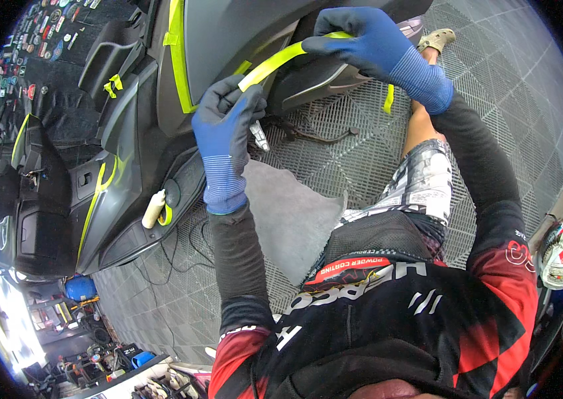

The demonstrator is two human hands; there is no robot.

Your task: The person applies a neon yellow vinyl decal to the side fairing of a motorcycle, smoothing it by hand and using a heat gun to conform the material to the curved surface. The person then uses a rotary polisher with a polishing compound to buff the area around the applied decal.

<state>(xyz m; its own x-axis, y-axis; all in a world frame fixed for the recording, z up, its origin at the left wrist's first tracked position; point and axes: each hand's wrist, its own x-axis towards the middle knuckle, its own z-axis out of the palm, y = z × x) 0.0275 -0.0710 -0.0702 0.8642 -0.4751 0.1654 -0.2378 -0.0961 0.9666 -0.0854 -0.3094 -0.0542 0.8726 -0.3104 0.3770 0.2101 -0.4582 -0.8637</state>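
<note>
Head view: left hand (227,133) and right hand (369,45), both in blue gloves. Fingers of each pinch a neon-yellow tape strip (273,64) near opposite ends; left fingertips partly hidden. Strip spans between the hands, by the dark scooter bodywork (218,40). Edge tape (178,63) lines one panel. Cream bottle (154,208) lies beside yellow tape roll (167,215).

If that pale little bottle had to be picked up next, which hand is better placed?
Probably the left hand. In this view it is nearer the pale bottle, while the right hand is farther off. Both hold the yellow strip, so the left would likely need to let go first.
</note>
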